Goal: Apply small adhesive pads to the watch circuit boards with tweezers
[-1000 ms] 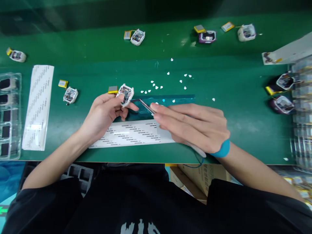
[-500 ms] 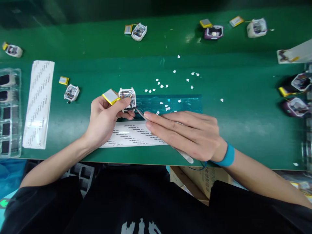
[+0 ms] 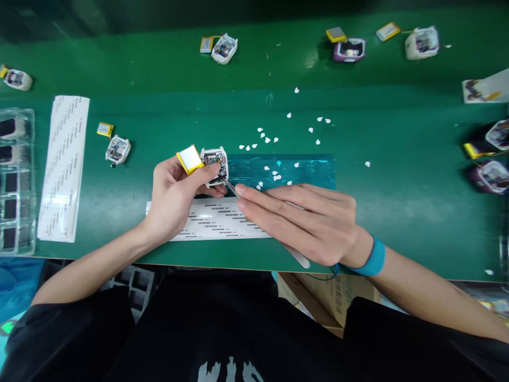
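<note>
Nearest you, a printed white sheet lies on the bench. Your right hand grips metal tweezers, tips at the near right corner of the white casing. Your left hand pinches that casing above the sheet, a battery beside it. Beyond lie white tabs, then more open casings.

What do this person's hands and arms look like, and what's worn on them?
Both the left hand and the right hand are ungloved. A flat teal-blue wristband circles the right wrist, with a thin blue cord beside it. Loose black fabric sleeves leave both forearms bare; the left wrist has no band.
</note>
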`<state>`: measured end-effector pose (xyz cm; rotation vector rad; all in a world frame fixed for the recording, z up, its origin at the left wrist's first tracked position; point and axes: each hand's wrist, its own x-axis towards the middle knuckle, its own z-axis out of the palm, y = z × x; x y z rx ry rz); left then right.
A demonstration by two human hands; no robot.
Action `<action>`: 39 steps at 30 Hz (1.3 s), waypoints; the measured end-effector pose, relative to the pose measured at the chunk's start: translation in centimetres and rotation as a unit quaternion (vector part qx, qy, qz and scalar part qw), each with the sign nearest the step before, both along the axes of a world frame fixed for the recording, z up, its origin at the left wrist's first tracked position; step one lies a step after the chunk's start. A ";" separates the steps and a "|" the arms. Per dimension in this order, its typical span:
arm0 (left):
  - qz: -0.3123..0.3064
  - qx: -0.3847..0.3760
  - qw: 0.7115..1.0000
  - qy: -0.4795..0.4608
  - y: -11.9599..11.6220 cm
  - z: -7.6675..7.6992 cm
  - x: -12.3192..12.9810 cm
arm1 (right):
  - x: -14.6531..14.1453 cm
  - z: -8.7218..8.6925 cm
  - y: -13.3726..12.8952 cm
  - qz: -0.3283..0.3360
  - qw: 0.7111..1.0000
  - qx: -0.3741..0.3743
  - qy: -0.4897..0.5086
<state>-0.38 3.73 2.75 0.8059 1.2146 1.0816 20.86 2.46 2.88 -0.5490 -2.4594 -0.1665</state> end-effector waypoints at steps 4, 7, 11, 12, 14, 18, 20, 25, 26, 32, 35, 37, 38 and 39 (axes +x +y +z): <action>0.003 0.020 1.000 0.021 -0.1 -0.2 -0.2 | -0.1 0.0 0.0 -0.007 1.000 0.007 -0.022; -0.001 0.031 0.999 0.034 -0.1 -0.4 -0.2 | -0.1 -0.1 -0.3 -0.003 1.000 0.001 -0.014; -0.004 0.051 0.998 0.033 -0.2 -0.7 -0.3 | 0.0 0.0 -0.6 -0.005 0.999 -0.035 -0.006; -0.005 0.058 0.998 0.034 -0.3 -0.7 -0.4 | 0.1 0.1 -0.6 -0.005 0.999 -0.046 -0.007; -0.006 0.068 0.997 0.039 -0.3 -0.7 -0.3 | 0.2 0.1 -0.6 0.000 0.998 -0.061 -0.005; -0.019 0.054 0.996 0.074 -0.4 -0.3 -0.1 | 0.2 -0.2 -0.5 0.001 0.993 -0.117 0.017; -0.025 0.043 0.994 0.093 -0.4 -0.1 0.1 | 0.1 -0.5 -0.5 -0.001 0.988 -0.146 0.046; -0.032 0.042 0.994 0.100 -0.4 0.1 0.1 | 0.0 -0.8 -1.0 -0.025 0.978 -0.184 0.100; -0.035 0.043 0.994 0.098 -0.4 0.1 0.0 | 0.0 -0.7 -1.0 -0.029 0.976 -0.190 0.102; -0.045 0.050 0.995 0.077 -0.7 -0.1 -0.1 | -0.1 -0.6 -0.9 -0.018 0.972 -0.212 0.104; -0.040 0.048 0.995 0.080 -0.4 -0.2 -0.2 | -0.3 -0.7 -0.6 -0.023 0.961 -0.231 0.149; -0.032 0.051 0.995 0.086 -0.1 -0.2 -0.4 | -0.2 -0.6 -0.4 -0.037 0.950 -0.242 0.192; -0.028 0.054 0.995 0.084 0.0 -0.2 -0.5 | -0.2 -0.5 -0.3 -0.049 0.946 -0.245 0.205; -0.026 0.055 0.995 0.080 0.1 -0.2 -0.5 | -0.1 -0.5 -0.2 -0.060 0.944 -0.244 0.213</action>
